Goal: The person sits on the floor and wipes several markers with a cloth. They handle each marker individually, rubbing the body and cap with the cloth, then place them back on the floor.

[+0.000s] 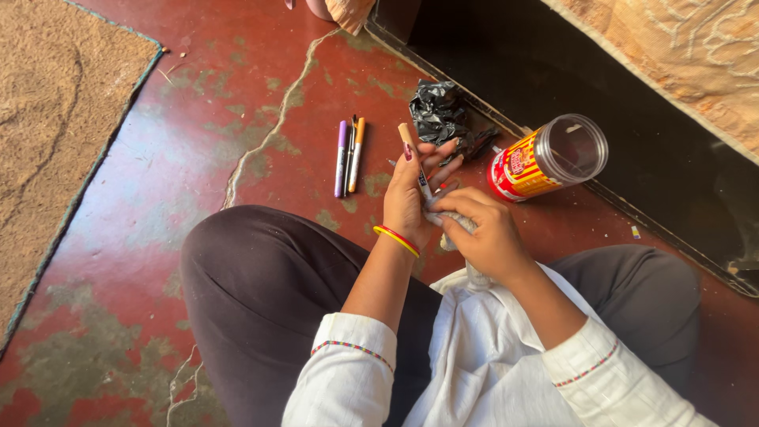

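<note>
Above my lap, left hand (409, 202) gripping a marker (414, 158), right hand (484, 231) closed around a cloth (466, 229), red-and-yellow labelled jar (545, 160) lying just beside.

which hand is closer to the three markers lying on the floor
Left. The left hand, holding a pen upright, sits just right of the markers in the picture; the right hand is farther off, beyond the left.

The left hand (409, 198) is rising from a bent forearm, palm turned toward the right hand, fingers (443, 155) spread and pointing up and away. The right hand (486, 233) is lying just beside it, knuckles up, fingers curled shut and touching the left palm. Both wrists are meeting above the lap, elbows bent close to the body.
</note>
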